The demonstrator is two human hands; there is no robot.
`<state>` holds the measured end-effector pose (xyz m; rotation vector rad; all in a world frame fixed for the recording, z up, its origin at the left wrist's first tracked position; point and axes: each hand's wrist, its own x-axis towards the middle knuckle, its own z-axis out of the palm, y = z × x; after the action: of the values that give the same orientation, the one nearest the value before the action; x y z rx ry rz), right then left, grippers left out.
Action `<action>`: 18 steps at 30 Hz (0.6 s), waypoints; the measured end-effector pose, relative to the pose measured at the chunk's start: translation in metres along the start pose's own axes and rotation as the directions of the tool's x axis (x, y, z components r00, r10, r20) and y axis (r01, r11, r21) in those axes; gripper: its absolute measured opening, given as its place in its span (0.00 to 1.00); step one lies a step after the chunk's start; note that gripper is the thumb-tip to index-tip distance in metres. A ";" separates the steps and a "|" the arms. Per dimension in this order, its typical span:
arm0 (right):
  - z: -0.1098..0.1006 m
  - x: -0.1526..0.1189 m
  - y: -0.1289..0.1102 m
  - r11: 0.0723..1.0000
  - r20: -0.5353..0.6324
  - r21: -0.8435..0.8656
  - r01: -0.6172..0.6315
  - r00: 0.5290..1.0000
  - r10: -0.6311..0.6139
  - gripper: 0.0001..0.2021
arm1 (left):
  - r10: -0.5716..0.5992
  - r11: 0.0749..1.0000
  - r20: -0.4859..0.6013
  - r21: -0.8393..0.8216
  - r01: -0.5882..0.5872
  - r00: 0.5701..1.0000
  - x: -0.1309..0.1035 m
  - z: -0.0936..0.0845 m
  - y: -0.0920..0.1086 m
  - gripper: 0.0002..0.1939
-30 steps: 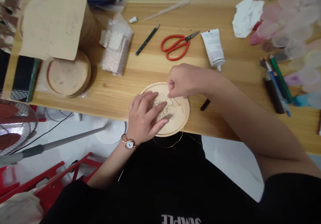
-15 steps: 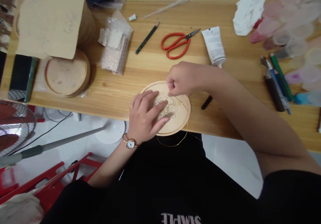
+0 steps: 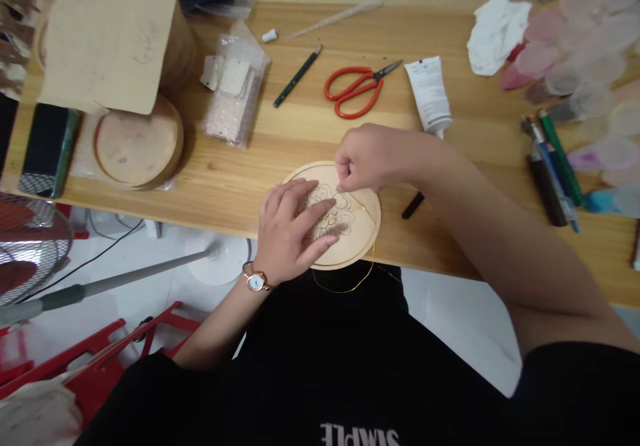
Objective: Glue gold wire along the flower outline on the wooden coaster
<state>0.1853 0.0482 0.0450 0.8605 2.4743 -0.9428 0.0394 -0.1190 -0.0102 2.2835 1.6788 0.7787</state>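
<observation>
A round wooden disc with a raised rim and a flower line drawing lies at the table's front edge, partly overhanging it. My left hand, fingers spread, rests flat over the left part of the drawing. At the upper right of the drawing, my right hand is closed in a pinch with its fingertips down at the surface. Thin gold thread runs from beside those fingertips across the disc, over its right rim, and hangs in a loop below. The pinched tip itself is hidden.
Red-handled scissors, a dark green pencil and a white tube lie beyond the disc. A black stick is under my right forearm. Pens and paint cups are right; a round wooden box is left.
Both hands keep the same pose on the disc. The whole view has shifted very slightly; nothing else visibly differs.
</observation>
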 end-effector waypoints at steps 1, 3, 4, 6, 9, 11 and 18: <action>0.000 0.000 0.000 1.000 -0.002 0.000 -0.004 1.000 0.004 0.04 | -0.008 1.000 0.008 -0.013 0.008 1.000 0.000 -0.001 0.000 0.25; 0.000 0.000 0.000 1.000 -0.010 0.006 -0.004 1.000 0.004 0.04 | -0.023 0.999 0.015 -0.032 0.024 1.000 0.001 -0.002 0.001 0.28; 0.000 0.000 0.000 1.000 -0.012 0.008 -0.003 1.000 0.003 0.05 | -0.028 0.999 0.017 -0.033 0.028 0.999 0.001 -0.002 0.001 0.29; 0.001 0.000 0.000 1.000 -0.012 0.007 -0.002 1.000 0.002 0.04 | -0.027 1.000 0.023 -0.014 0.027 0.999 0.001 -0.002 0.001 0.29; 0.000 0.000 -0.001 1.000 -0.010 -0.003 -0.005 1.000 0.005 0.04 | -0.008 1.000 0.028 0.029 0.007 1.000 0.001 -0.001 0.000 0.28; 0.000 0.000 -0.001 1.000 -0.007 -0.008 -0.010 1.000 0.010 0.04 | 0.005 0.999 0.027 0.049 -0.006 1.000 0.000 0.000 0.000 0.27; 0.000 -0.003 -0.002 1.000 -0.027 0.020 -0.009 1.000 0.009 0.05 | 0.007 0.998 0.018 0.067 -0.008 1.000 0.000 0.001 0.001 0.28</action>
<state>0.1862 0.0462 0.0470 0.8961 2.4860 -0.9607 0.0409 -0.1190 -0.0104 2.3350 1.7146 0.7121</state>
